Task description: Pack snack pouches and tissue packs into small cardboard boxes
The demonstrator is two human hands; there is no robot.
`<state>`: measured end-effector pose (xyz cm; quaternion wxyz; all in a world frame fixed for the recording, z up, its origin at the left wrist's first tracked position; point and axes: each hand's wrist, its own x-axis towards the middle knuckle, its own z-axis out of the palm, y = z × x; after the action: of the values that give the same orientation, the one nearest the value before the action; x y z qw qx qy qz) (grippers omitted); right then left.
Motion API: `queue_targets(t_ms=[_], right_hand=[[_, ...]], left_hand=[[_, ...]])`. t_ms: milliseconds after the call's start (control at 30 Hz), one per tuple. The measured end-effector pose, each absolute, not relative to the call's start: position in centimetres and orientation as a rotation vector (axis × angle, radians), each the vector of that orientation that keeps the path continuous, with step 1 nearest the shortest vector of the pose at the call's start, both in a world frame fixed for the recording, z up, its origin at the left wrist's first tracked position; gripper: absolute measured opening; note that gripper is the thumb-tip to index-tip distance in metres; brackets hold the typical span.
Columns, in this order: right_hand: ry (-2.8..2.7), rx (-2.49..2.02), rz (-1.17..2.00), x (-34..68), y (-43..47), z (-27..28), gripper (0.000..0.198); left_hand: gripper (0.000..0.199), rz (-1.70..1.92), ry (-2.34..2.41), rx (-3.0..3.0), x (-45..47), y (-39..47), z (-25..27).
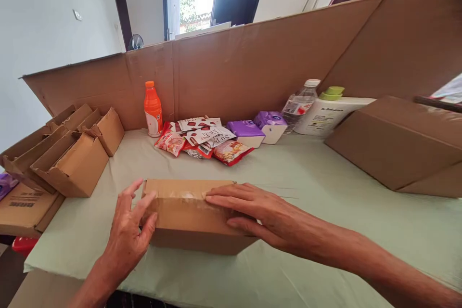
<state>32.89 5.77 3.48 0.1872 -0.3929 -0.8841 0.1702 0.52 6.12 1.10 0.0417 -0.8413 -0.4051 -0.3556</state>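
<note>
A closed cardboard box (pixel 195 221) lies on the green-covered table in front of me, with clear tape along its top. My left hand (pixel 132 224) is at the box's left end, fingers apart and fingertips touching its edge. Flat on the right part of the top rests my right hand (pixel 252 209), its fingers stretched out over the tape. Behind the box is a pile of snack packets (pixel 204 137), some white, some red. Two purple and white tissue packs (pixel 247 132) lie just right of the pile.
An orange drink bottle (pixel 153 110) stands at the back. Several open cardboard boxes (pixel 81 163) crowd the left edge. At the back right are a clear bottle (pixel 299 103), a white bottle with a green cap (pixel 327 115) and a large carton (pixel 390 144). A cardboard wall (pixel 231 67) borders the table.
</note>
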Motion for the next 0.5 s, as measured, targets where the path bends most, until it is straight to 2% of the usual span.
queue_targets(t_ms=[167,233,367,500], right_hand=[[-2.585,-1.061,0.296,33.1,5.6,1.9,0.043],[-2.602,-1.035,0.255,33.2,5.4,1.8,0.043],[-2.617,-0.921,0.151,34.2,5.5,1.3,0.068],[-2.689,-0.854,0.175,35.0,6.7,0.8,0.073]], left_hand=[[0.023,-0.986,-1.004,-2.805,-0.1,6.8,1.3],[0.025,-0.851,-0.991,-2.847,-0.6,6.8,1.7],[0.033,-0.620,-0.949,-2.909,-1.6,7.0,2.5],[0.037,-0.641,-0.862,-2.928,-2.1,7.8,2.3]])
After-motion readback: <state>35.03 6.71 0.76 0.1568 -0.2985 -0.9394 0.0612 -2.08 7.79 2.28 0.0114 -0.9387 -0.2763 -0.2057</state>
